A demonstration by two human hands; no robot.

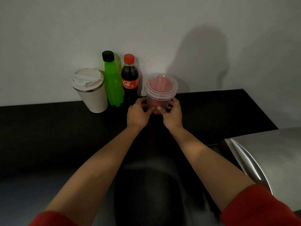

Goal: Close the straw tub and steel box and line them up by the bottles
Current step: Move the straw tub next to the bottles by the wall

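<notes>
- The left hand (137, 114) wraps the lower left side of the straw tub (160, 92), fingers curled round the clear wall and the thumb lying across the near face.
- The right hand (173, 115) mirrors it on the lower right side, fingers bent round the far wall and the thumb pressed to the near face, its tip close to the left thumb.
- Both hands are partly closed on the tub, which sits between them at the back of the black bench (57, 128), close to the wall (162, 30).
- The tub's clear lid (161, 84) sits on top, and pink straws (160, 83) show through it and through the wall below.
- Whether the tub's base rests on the bench or is just lifted cannot be told, since the hands hide it.
- Just left of the left hand stands the cola bottle (129, 79) with a red cap, very near the tub.
- Further left of that hand is the green bottle (113, 82) with a black cap, beside the cola bottle.
- Furthest left stands a white lidded cup (91, 90), next to the green bottle.
- Well to the right of the right hand and nearer the person, a brushed steel surface (267, 154) shows at the frame's edge; what it is cannot be told.
- Both forearms are bare, with red sleeves (260, 207) pushed up near the elbows.
</notes>
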